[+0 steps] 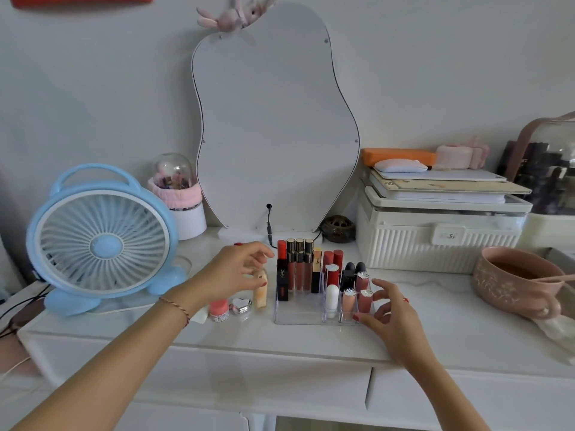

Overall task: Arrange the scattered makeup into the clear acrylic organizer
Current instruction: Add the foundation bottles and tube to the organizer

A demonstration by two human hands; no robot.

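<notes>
Organizer (298,318) of clear acrylic sits mid-table, lipsticks and glosses upright in its slots. Left hand (236,269) pinches a peach tube (260,289) standing just beside its left wall (a pink jar (219,310) nearby); right hand (390,306) hovers loose, fingers spread, at the organizer's right corner, holding nothing

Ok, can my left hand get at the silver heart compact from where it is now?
Probably yes. The left hand is at the peach tube, and the heart compact sits just below it on the table, uncovered. Only the pink jar stands beside it, not over it.
</notes>
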